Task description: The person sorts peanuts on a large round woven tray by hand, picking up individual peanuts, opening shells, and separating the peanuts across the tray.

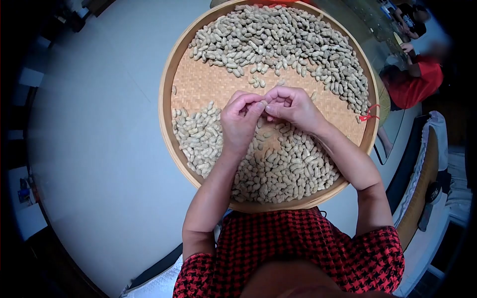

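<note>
A round woven tray (198,82) with a wooden rim holds unshelled peanuts in two spreads, a far pile (278,37) and a near pile (288,171). Above its middle, my left hand (242,119) and my right hand (293,108) meet at the fingertips. Both are closed in a pinch around one small pale peanut (264,103), mostly covered by the fingers. Bare weave shows between the two piles, with a few loose peanuts (257,82) just beyond my hands.
A red tie (367,114) hangs on the tray's right rim. At the upper right sit a person in red (420,82) and another in black (412,20). A sofa (422,174) stands at the right; pale floor (109,124) lies to the left.
</note>
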### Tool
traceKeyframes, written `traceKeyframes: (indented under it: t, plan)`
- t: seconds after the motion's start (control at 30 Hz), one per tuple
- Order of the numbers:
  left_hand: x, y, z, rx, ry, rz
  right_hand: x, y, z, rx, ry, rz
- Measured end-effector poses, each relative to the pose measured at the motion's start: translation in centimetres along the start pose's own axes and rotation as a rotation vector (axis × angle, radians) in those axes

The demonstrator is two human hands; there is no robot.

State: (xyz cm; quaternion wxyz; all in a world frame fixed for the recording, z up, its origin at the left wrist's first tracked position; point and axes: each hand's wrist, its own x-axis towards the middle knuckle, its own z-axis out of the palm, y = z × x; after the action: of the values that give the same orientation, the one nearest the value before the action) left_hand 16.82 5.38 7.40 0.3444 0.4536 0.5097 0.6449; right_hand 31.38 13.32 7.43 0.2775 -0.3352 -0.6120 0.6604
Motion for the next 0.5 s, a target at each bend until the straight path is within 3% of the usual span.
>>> traceKeyframes:
  t: [0.07,0.2,0.27,0.37,0.5]
  plan:
    - [0.4,-0.2,-0.3,-0.181,-0.066,0.025,0.0,-3.1,0.5,0.051,-0.211,0.146]
    - [0.5,-0.3,-0.5,-0.109,-0.139,0.061,-0.4,-3.4,1.3,0.011,-0.122,0.165]
    - [0.2,0.5,0.0,-0.216,-0.045,-0.118,-0.8,-3.7,1.7,-0.014,-0.092,0.124]
    - [0.2,0.0,0.2,-0.435,-0.067,-0.234,-1.0,-3.3,2.0,0.009,-0.044,0.096]
    - [0.2,-0.1,0.5,-0.349,-0.113,-0.254,-1.0,-3.2,1.9,-0.036,-0.049,0.049]
